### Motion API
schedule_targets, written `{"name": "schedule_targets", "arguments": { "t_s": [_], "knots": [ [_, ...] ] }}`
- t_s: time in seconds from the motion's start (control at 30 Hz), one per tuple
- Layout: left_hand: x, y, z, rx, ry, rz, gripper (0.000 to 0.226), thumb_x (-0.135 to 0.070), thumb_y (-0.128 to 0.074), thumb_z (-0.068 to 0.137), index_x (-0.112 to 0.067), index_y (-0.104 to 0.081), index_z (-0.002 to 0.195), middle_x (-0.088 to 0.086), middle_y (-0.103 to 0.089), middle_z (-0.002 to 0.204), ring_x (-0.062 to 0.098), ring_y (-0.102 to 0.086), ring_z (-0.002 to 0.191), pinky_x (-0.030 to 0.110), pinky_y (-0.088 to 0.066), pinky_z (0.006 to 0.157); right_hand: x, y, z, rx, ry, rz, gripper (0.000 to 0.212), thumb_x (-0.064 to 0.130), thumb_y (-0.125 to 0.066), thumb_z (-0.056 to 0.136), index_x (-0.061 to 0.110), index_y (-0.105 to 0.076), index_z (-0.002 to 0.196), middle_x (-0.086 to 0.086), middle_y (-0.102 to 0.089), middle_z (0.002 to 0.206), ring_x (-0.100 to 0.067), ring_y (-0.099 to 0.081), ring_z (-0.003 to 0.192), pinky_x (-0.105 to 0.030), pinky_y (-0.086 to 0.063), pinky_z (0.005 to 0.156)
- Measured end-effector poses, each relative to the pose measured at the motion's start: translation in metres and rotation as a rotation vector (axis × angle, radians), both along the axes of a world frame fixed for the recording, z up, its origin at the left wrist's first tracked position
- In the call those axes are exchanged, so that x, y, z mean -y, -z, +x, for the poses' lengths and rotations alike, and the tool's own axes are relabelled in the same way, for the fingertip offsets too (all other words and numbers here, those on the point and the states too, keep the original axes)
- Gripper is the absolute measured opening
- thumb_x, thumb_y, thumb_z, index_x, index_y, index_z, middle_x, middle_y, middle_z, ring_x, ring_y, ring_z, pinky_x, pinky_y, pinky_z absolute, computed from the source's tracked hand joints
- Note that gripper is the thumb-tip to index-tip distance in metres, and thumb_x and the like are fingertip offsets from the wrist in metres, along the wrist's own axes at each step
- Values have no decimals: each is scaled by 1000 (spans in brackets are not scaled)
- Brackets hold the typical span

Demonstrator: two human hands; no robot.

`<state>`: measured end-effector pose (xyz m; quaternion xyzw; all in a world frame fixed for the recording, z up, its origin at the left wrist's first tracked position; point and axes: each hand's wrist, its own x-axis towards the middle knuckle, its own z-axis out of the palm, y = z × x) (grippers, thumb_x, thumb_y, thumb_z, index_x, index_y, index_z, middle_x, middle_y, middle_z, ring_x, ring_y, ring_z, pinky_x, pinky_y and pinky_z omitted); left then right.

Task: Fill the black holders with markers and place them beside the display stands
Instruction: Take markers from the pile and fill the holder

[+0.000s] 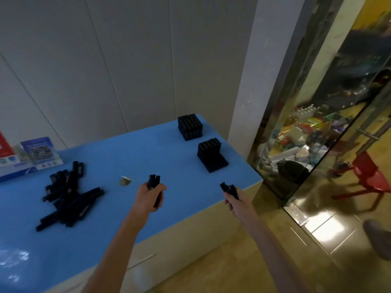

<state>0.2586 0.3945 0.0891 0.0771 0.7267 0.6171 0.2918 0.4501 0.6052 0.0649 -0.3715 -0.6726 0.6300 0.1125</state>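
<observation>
Markers (154, 188) gripped in both hands (148, 196)

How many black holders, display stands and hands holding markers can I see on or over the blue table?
Black holders: 2, the far holder full, the near holder partly filled
Display stands: 2, the blue stand and a red stand cut by the edge
Hands holding markers: 2, left hand, right hand
Total: 6
</observation>
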Motion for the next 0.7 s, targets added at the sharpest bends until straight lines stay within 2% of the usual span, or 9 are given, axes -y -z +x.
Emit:
{"name": "schedule_targets", "arguments": {
  "t_s": [0.2,0.4,0.57,0.7],
  "knots": [
    [-42,9,18,-8,-27,33,17,-14,-65,95,-7,-52,87,6,-55,59,18,-44,49,29,-30,43,-38,1,1,-3,-56,21,6,19,-50,102,17,-56,100,-1,-60,82,-7,-51,63,-14,-39,49],
    [-100,20,7,18,-63,45,23,-13,-70,91,-12,-51,79,5,-46,58,15,-39,43,26,-28,43,-83,6,-18,9,-168,36,8,18,-50,102,15,-57,105,-1,-61,84,-8,-53,65,-18,-40,55],
    [-151,25,2,59,-77,25,17,-11,-74,88,-11,-57,83,7,-46,59,18,-38,45,28,-28,44,-129,5,-34,29,-219,-9,7,17,-51,102,13,-57,102,-2,-63,82,-8,-55,63,-15,-39,49],
    [-185,27,-1,82,-51,19,15,-13,-76,86,-10,-62,85,4,-47,55,15,-38,43,26,-26,44,-158,-1,-53,26,-305,-12,17,17,-50,102,5,-57,113,-3,-63,84,-8,-54,64,-17,-37,47]
  ]
}}
